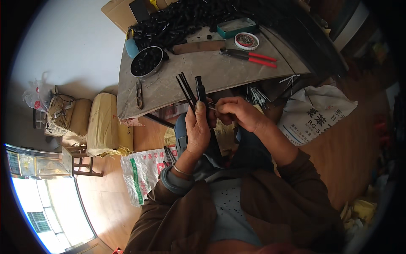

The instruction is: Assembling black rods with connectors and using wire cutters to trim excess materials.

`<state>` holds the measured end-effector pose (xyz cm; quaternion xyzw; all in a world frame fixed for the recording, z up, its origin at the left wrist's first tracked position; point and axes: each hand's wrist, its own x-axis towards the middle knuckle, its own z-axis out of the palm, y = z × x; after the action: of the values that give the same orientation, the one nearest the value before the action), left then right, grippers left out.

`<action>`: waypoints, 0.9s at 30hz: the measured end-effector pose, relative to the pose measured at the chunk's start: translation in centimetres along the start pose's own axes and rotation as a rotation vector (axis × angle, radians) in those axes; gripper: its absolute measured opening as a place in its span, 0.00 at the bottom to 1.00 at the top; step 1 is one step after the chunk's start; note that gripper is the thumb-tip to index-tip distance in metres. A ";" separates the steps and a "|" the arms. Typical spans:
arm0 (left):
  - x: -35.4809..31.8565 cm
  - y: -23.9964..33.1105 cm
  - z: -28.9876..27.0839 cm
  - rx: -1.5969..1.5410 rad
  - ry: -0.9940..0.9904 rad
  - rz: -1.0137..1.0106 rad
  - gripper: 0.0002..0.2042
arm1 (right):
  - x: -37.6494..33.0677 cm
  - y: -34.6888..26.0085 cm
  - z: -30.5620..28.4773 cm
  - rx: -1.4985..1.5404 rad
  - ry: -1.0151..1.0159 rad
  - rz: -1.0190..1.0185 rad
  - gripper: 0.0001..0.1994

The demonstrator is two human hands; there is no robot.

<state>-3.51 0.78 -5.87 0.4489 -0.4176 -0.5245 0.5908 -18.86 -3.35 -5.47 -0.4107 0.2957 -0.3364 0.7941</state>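
1. The left hand (pixel 197 129) is closed around a thin bundle of long black plastic rods (pixel 186 89) and a thicker black tube-shaped part (pixel 199 89). All of them stick up past the fingers toward the edge of the worn grey wooden surface (pixel 220 72). The grip looks loose enough that one rod could slide out and drop onto the lap, the more so because several pieces share one fist.

2. The right hand (pixel 241 112) is pinched shut, thumb against forefinger, on a small pale pin-like piece (pixel 212 108) that I cannot make out clearly. The piece is tiny, so it could slip from the pinch or miss the black part. It would be hard to find among the clutter below.

3. The black tube-shaped part lies just beside the right hand's fingertips, at the left hand's thumb. The two hands are nearly touching, in front of the body and below the surface's near edge.

4. On the surface, well apart from both hands, lie red-handled pliers (pixel 249 56), a round metal bowl of black pieces (pixel 146 62) and a heap of black tubes (pixel 186 19). A raised elbow could knock the bowl off near the edge.
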 end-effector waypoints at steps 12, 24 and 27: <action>0.3 -1.6 -1.5 -0.018 -0.182 0.128 0.20 | 2.3 -6.8 -13.9 -1.690 0.790 -0.694 0.10; 1.3 -0.7 -1.7 0.000 -0.024 -0.036 0.20 | -0.2 -7.6 -10.0 -1.517 0.653 -0.374 0.08; 1.2 -0.9 -2.4 -0.028 -0.007 -0.027 0.21 | -3.1 -4.6 -4.5 -0.975 0.595 -0.273 0.07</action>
<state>-1.28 -0.22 -7.36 0.4442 -0.4061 -0.5399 0.5884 -25.35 -5.00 -3.17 -0.6508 0.5710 -0.3615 0.3461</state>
